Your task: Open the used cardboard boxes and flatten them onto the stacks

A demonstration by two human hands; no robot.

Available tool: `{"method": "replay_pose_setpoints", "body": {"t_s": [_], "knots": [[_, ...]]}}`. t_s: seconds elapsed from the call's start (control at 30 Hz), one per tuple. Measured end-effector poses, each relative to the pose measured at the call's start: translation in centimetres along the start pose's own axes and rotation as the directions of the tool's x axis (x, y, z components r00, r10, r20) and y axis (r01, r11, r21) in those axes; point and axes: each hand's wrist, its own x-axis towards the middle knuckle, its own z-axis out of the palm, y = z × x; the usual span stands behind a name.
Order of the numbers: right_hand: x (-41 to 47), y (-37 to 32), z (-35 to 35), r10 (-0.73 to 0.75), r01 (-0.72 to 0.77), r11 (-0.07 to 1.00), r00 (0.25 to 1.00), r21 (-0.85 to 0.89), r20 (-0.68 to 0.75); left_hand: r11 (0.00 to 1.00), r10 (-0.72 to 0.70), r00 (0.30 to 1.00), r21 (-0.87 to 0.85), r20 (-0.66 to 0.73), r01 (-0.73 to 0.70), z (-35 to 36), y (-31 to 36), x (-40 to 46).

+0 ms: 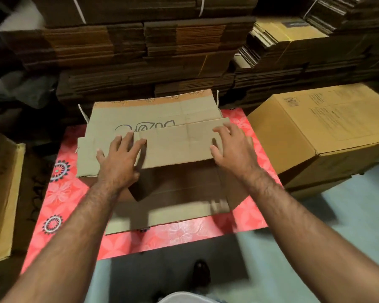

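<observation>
Far out to the left of the left hand, an open brown carton [2, 193] is seen standing at the frame's edge, its pale inner wall lit. The left hand [118, 162] is laid flat on the cardboard box [175, 147], fingers straight and spread, pressing on the near flap where it overlaps the left side flap; nothing is gripped. Beyond its fingertips, dark handwritten lettering [144, 126] is partly covered by that flap. Under both hands the box is found half collapsed on a pink flowered mat [59, 193] — its upper panels are folded over, while nearer the wrists a darker inner panel and a pale lower edge are shown, blurred. The right hand [234, 147] is placed at the right end of the same flap, fingers extended and slightly parted, palm down; whether the palm is fully in contact cannot be told. Past both hands, tall stacks of flattened cardboard [144, 51] are piled, some bound with white strapping. To the right of the right hand, well apart from it, a closed printed carton [328, 136] is set upon another flattened piece on the pale floor [348, 226]. Below the forearms a dark shoe [200, 273] is visible.
</observation>
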Motion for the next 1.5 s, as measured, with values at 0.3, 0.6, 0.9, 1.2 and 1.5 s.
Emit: {"method": "replay_pose_setpoints", "body": {"t_s": [0.3, 0.6, 0.9, 1.2, 1.5], "knots": [[5.0, -8.3, 5.6, -0.304, 0.327, 0.939, 0.933, -0.103, 0.193, 0.991, -0.130, 0.991, -0.040, -0.043, 0.128, 1.0, 0.8, -0.7], [5.2, -7.3, 4.9, -0.292, 0.315, 0.941, 0.939, -0.119, 0.181, 0.322, -0.696, 0.695, -0.786, 0.181, 0.527, 3.8, -2.9, -4.9], [6.1, -6.0, 2.5, -0.189, 0.211, 0.974, 0.958, -0.085, 0.217, 0.445, -0.454, 0.852, -0.762, 0.261, 0.471, 2.1, -9.6, -10.2], [5.8, -17.5, 1.6, -0.325, 0.348, 0.935, 0.916, -0.062, 0.237, 0.331, -0.664, 0.737, -0.836, 0.123, 0.438, 6.7, -15.2, -12.1], [-1.9, -28.2, 16.5, -0.258, 0.423, 0.889, 0.777, -0.174, 0.574, -0.218, -0.739, 0.399, -0.753, 0.543, 0.621, 15.4, -25.4, -13.2]]}}
